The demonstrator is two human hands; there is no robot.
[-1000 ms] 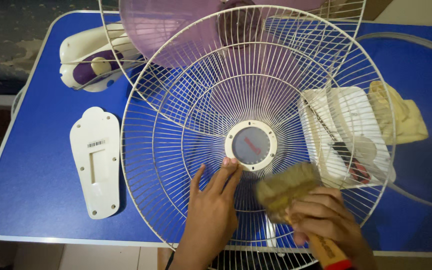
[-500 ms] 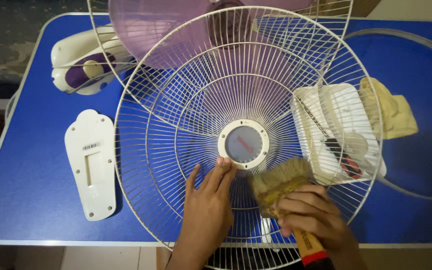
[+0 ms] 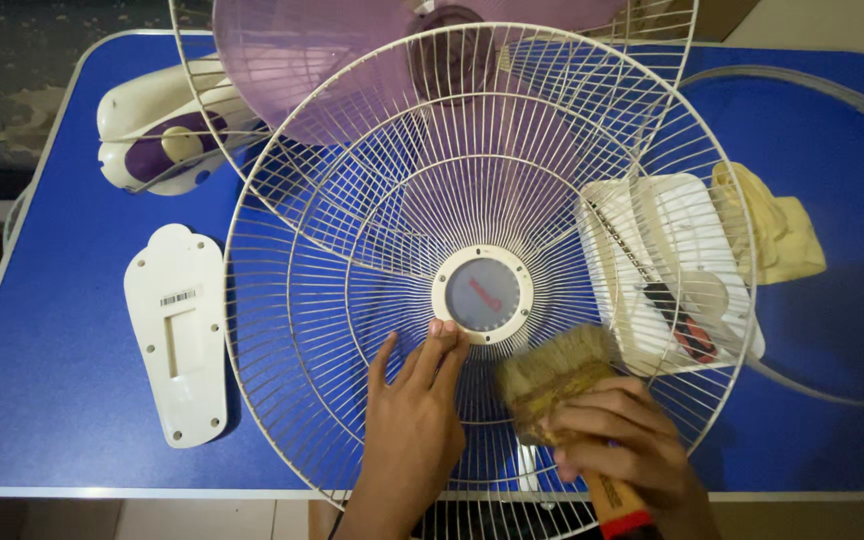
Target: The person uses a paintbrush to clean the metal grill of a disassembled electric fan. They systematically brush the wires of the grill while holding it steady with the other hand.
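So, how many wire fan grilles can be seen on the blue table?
2: the front grille under both hands, and the rear grille behind it, around the purple blade, partly cut off at the top edge.

Your left hand (image 3: 414,425) and right hand (image 3: 620,445) are both bare: you wear no gloves, and no rings show on any fingers (image 3: 442,355). Your nails are short and plain, pale at the tips. Both wrists and what shows of your forearms at the bottom edge are uncovered, with no sleeve, watch or band.
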